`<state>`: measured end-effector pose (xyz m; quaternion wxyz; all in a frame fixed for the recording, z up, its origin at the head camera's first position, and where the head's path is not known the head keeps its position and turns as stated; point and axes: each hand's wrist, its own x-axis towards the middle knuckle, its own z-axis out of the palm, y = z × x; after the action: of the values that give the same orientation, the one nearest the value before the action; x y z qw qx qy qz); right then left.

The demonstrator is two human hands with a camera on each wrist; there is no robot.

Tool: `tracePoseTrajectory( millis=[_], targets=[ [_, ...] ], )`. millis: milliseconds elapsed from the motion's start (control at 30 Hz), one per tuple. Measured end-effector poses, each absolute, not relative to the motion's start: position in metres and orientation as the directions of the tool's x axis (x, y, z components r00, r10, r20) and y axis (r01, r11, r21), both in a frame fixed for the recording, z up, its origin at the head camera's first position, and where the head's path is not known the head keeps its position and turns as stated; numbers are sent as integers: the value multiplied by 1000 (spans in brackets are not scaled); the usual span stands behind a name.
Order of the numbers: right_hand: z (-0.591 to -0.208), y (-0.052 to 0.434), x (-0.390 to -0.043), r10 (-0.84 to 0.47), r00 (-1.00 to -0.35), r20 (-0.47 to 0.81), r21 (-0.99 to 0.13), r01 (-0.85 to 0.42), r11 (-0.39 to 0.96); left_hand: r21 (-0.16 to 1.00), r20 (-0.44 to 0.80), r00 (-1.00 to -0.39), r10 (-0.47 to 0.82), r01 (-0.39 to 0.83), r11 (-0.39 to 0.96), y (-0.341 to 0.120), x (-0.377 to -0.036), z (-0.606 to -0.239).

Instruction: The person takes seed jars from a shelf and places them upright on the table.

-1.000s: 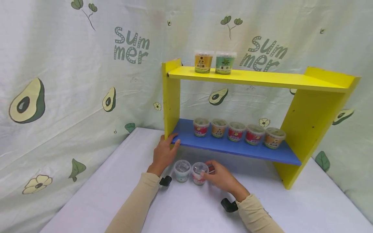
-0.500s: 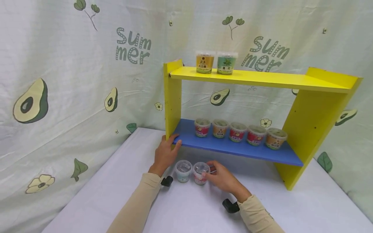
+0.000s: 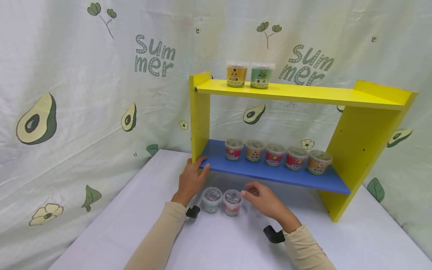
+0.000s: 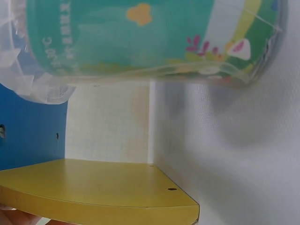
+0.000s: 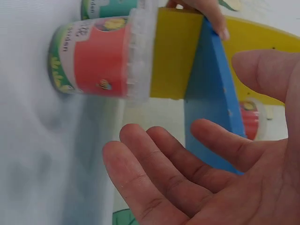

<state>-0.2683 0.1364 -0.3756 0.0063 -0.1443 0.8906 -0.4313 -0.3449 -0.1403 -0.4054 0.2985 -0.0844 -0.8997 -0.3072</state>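
The left hand (image 3: pixel 190 180) holds the yellow shelf (image 3: pixel 200 116) at its left post, with fingers curled on the front corner of the blue board (image 3: pixel 270 173). Just below that board, on the white table (image 3: pixel 101 232), stand two small cups side by side. The teal cup (image 3: pixel 212 200) is nearer the left hand. The red cup (image 3: pixel 232 202) stands upright, just to the left of the right hand (image 3: pixel 266 200). That hand is loose and spread, fingers pointing at the red cup (image 5: pixel 105 61), close but not touching, so it is the nearer hand.
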Motion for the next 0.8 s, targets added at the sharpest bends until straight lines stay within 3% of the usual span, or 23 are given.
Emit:
tracePoseTrajectory(
  millis=[800],
  targets=[
    [-342, 165, -261, -300, -943, 143, -845, -274, 459, 489, 627, -779, -24, 368, 791, -140, -347, -409]
  ],
)
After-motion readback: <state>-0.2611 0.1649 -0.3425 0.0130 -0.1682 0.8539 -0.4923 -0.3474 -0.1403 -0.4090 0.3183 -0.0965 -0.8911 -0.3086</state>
